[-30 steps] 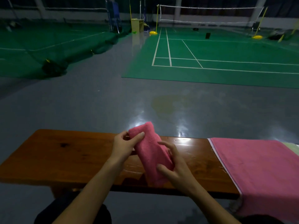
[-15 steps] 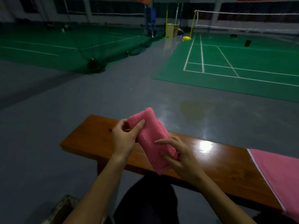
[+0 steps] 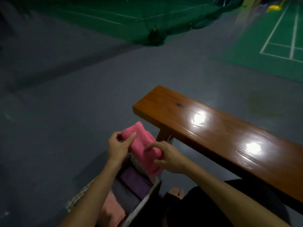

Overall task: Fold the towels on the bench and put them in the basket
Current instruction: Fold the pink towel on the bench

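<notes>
Pink folded towel [image 3: 144,149] is off the bench [image 3: 221,136] now, held in mid-air just past the bench's left end and directly over the far corner of the basket [image 3: 147,195], its lower end dipping to about rim level. Both hands are clamped on it: left hand [image 3: 118,146] pinches the upper left edge w/ thumb on top and fingers curled behind; right hand [image 3: 168,157] grips the lower right side, thumb under and index finger lifted free above the cloth. Step in hand, as I read it: folding is done for this one and it's the put-in-basket stage. Next move prob. calls for lowering the towel w/o letting the fold spring open, turning it to run parallel w/ the ones already inside, and seating it in whatever gap is left, then letting go w/ both hands together. Inside the basket: a purple towel [image 3: 136,182] near the far end, a grey one [image 3: 126,195] beside it, and a paler pink towel [image 3: 111,210] toward the near end, partly hidden by the left forearm. Basket sits on the grey floor [image 3: 65,112] beside the bench's left end, close to the person's bare foot [image 3: 176,192]. Bench top visible in this view is bare wood w/ light glare; its right part is out of frame, so can't tell if more towels wait there.
</notes>
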`<control>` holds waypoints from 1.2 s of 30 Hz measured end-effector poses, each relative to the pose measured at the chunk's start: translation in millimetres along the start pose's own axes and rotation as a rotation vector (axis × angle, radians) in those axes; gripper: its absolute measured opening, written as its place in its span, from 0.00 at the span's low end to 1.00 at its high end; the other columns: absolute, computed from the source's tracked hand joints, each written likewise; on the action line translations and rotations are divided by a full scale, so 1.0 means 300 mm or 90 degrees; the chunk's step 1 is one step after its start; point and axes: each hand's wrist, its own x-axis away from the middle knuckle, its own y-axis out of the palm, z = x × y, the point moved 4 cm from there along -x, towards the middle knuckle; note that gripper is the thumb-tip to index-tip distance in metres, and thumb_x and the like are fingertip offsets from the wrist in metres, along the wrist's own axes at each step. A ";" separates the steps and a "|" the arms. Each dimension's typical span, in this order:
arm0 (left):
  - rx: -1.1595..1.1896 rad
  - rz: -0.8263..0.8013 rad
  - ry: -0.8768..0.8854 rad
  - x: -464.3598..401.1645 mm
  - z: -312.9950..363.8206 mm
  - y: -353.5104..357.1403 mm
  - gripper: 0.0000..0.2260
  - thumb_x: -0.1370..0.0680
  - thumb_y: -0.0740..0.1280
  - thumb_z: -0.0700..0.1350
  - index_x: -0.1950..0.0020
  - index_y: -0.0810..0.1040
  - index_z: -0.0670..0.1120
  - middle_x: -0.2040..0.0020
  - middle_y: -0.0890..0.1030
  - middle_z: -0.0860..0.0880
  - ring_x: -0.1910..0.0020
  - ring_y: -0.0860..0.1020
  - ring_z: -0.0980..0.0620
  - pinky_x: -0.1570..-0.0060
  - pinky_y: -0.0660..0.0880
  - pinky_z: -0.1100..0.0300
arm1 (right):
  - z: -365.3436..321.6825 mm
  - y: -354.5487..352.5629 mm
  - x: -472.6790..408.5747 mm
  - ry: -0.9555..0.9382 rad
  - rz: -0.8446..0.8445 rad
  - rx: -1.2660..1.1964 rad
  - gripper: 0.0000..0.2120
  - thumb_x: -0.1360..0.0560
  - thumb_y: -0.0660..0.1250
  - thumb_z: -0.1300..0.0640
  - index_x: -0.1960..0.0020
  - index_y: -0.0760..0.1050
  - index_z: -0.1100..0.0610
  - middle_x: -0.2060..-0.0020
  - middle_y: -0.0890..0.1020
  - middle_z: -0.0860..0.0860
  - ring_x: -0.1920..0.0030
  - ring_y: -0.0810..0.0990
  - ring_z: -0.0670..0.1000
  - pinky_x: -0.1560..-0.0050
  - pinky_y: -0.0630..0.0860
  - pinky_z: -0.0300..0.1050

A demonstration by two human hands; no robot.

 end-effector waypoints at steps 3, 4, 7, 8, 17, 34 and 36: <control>-0.059 0.040 -0.063 -0.038 -0.199 -0.140 0.21 0.36 0.84 0.56 0.53 0.83 0.45 0.57 0.87 0.48 0.59 0.85 0.50 0.55 0.84 0.46 | 0.018 0.172 -0.104 0.008 -0.072 -0.008 0.25 0.31 0.73 0.59 0.36 0.79 0.42 0.44 0.81 0.52 0.48 0.80 0.51 0.44 0.74 0.43; -0.081 0.053 -0.084 -0.042 -0.264 -0.175 0.21 0.36 0.84 0.56 0.54 0.83 0.45 0.59 0.87 0.48 0.59 0.85 0.49 0.54 0.84 0.44 | 0.034 0.228 -0.130 0.018 -0.099 -0.002 0.25 0.31 0.73 0.60 0.36 0.79 0.43 0.45 0.82 0.53 0.49 0.80 0.52 0.46 0.73 0.42; -0.115 0.088 -0.146 -0.043 -0.457 -0.249 0.19 0.35 0.84 0.55 0.54 0.83 0.45 0.60 0.87 0.47 0.54 0.86 0.42 0.53 0.84 0.43 | 0.096 0.395 -0.190 0.044 -0.168 0.003 0.26 0.31 0.74 0.61 0.35 0.80 0.44 0.46 0.82 0.53 0.51 0.81 0.52 0.49 0.72 0.40; -0.139 0.090 -0.146 -0.035 -0.506 -0.263 0.16 0.32 0.84 0.51 0.54 0.83 0.45 0.59 0.86 0.47 0.53 0.86 0.41 0.53 0.83 0.45 | 0.115 0.448 -0.202 0.053 -0.189 -0.002 0.26 0.31 0.74 0.62 0.35 0.80 0.45 0.46 0.82 0.52 0.51 0.80 0.52 0.49 0.72 0.40; -0.396 0.104 -0.173 0.043 -1.004 -0.436 0.28 0.32 0.67 0.75 0.50 0.83 0.53 0.57 0.85 0.55 0.55 0.84 0.48 0.52 0.82 0.50 | 0.275 0.848 -0.255 0.155 -0.280 -0.105 0.25 0.30 0.67 0.63 0.35 0.83 0.50 0.34 0.82 0.48 0.34 0.79 0.50 0.35 0.72 0.36; -0.439 0.148 -0.146 0.005 -1.159 -0.435 0.22 0.26 0.77 0.59 0.67 0.67 0.54 0.75 0.72 0.55 0.71 0.77 0.46 0.61 0.79 0.45 | 0.519 1.159 -0.362 0.205 -0.265 -0.117 0.29 0.27 0.71 0.72 0.27 0.72 0.63 0.29 0.73 0.61 0.28 0.72 0.59 0.37 0.61 0.28; -0.398 0.154 -0.158 0.015 -1.157 -0.441 0.20 0.27 0.76 0.65 0.62 0.75 0.51 0.71 0.78 0.54 0.70 0.80 0.49 0.61 0.81 0.44 | 0.514 1.147 -0.367 0.204 -0.280 -0.119 0.30 0.27 0.74 0.71 0.27 0.72 0.63 0.29 0.73 0.60 0.28 0.72 0.58 0.38 0.61 0.28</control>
